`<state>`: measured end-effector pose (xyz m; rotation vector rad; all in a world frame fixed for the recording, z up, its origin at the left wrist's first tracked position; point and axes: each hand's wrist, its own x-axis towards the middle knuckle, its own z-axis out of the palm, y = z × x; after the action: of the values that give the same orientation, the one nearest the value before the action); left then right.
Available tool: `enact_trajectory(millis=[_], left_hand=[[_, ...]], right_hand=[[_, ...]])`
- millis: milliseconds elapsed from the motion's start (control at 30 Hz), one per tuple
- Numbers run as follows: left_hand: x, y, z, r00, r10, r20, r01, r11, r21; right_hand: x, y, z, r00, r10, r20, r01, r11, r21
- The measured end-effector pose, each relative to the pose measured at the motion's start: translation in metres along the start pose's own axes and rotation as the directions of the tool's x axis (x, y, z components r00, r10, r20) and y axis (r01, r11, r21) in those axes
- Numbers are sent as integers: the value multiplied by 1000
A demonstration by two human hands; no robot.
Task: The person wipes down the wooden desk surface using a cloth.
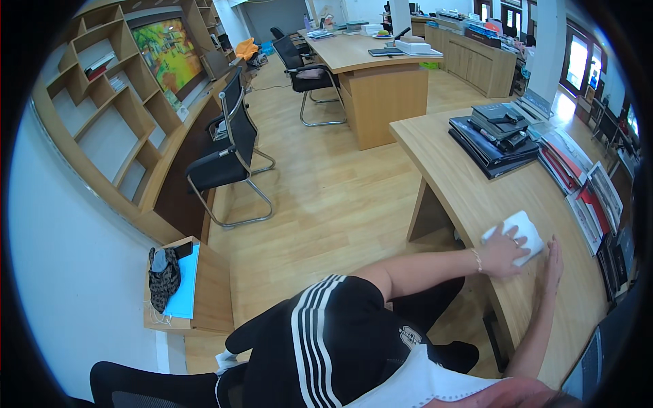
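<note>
A pale wooden desk (469, 183) is bordered on its right by overlapping red, white and dark printed booklets (595, 212), with a stack of flat, glossy black folders (484, 151) farther up. The straight right hand (555, 264), fingers together, is just beside the left hand (505, 250), spread flat over a crumpled white cloth (525, 226) on the desktop

Desk (491, 198): light wood, curved left edge. Black folders (484, 155): stacked, near far edge. Papers (570, 163): white and red, along right edge. White cloth (533, 231): one, nearer left edge than right.
</note>
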<state>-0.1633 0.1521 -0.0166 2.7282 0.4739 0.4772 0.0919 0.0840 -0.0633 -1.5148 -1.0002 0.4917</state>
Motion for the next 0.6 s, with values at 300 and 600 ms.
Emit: enact_trajectory(millis=[300, 600], left_hand=[[-44, -133, -63, 985, -140, -97, 148, 986, 81], [-52, -196, -94, 882, -376, -285, 413, 907, 79]], right_hand=[[-3, 6, 1, 999, 1, -42, -1, 1000, 7], [1, 2, -8, 993, 39, -109, -41, 999, -18]])
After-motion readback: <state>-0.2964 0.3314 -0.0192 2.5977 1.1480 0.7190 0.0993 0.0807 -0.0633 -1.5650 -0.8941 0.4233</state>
